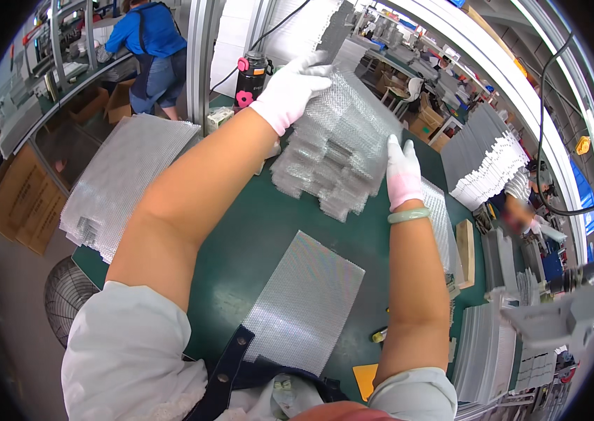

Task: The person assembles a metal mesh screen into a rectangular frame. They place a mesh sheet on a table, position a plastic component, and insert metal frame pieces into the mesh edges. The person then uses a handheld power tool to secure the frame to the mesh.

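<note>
Step looks like squaring the mesh stack (pixel 345 133), worktop (pixel 230 281) far side; next probably needs even edge pressure. Your left hand (pixel 290 92) is spread at its upper left, right hand (pixel 403 174) by its right edge, can't tell if pinching; long axis leans away-right, ragged end toward you

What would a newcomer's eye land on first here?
Probably the ragged stack of silvery, textured sheets at upper centre, with the white-gloved left hand at its upper left and the white-gloved right hand at its right edge. Next, perhaps, the silvery rectangle of sheeting lying nearer the wearer on the green table. The black bottle with pink details also stands out, just left of the left hand.
</note>
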`<move>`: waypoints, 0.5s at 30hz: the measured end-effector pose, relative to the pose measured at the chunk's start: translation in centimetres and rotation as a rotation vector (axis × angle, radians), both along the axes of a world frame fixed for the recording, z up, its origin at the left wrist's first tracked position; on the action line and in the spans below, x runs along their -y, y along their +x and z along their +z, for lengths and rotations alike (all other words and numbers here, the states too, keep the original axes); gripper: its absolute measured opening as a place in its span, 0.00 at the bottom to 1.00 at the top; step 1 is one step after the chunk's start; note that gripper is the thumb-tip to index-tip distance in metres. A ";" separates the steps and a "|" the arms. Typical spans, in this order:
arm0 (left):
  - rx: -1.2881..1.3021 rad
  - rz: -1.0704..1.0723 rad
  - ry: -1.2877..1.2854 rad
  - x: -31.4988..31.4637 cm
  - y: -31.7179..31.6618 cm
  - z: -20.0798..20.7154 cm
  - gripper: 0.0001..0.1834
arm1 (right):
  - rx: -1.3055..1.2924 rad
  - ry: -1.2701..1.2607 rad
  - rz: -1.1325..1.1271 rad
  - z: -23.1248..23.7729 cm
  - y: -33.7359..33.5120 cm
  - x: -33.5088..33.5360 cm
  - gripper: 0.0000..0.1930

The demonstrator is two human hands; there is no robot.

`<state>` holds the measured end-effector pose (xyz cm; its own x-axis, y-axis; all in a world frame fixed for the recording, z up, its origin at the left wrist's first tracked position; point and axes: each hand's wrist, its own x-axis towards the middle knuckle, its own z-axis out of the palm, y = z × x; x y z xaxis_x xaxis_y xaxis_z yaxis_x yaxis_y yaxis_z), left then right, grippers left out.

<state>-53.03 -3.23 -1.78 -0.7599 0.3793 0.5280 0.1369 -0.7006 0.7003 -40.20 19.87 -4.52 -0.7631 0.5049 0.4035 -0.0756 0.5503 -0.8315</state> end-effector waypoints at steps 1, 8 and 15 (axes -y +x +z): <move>0.028 0.007 -0.002 0.0 -0.2 -0.3 0.36 | -0.020 -0.040 0.021 0.0 0.1 0.2 0.41; 0.070 0.175 -0.600 0.8 -0.9 -1.4 0.33 | -0.053 0.461 -0.074 -0.3 -0.3 -0.1 0.40; -0.366 0.623 -0.756 0.2 -0.9 -0.5 0.39 | -0.145 -0.048 0.119 -1.0 -0.1 -0.5 0.38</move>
